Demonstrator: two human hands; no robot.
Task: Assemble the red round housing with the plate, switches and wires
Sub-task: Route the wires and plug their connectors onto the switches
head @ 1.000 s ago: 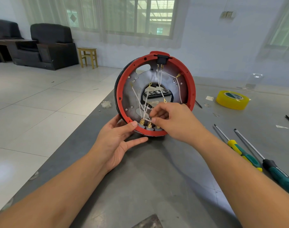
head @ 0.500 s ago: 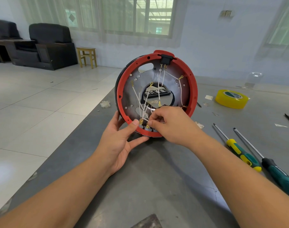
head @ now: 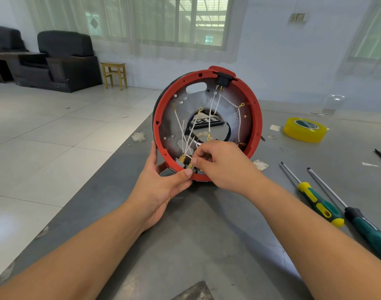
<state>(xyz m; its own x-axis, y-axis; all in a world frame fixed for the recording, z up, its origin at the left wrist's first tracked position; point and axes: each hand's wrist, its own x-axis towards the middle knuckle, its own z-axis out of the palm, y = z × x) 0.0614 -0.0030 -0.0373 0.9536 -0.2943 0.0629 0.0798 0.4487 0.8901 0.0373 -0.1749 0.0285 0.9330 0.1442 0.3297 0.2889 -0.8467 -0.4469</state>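
Note:
The red round housing (head: 255, 113) stands on edge on the grey table (head: 207, 234), open side toward me. A grey metal plate (head: 228, 109) sits inside it. A black switch (head: 223, 80) is at the top rim. Several white wires (head: 211, 109) with brass terminals cross the plate. My left hand (head: 161, 185) grips the housing's lower left rim, thumb on the bottom edge. My right hand (head: 224, 163) pinches a wire terminal (head: 190, 164) at the switches near the bottom rim; those switches are mostly hidden by my fingers.
A yellow tape roll (head: 304, 129) lies at the right rear. Two screwdrivers, one yellow-green (head: 315, 200) and one dark green (head: 358, 219), lie at the right. Paper scraps dot the table. The table's left edge drops to a tiled floor; black armchairs and a stool stand far left.
The housing has turned slightly and shifted right. My right hand moved lower, down to the terminals at the bottom rim. My left hand stays on the lower rim.

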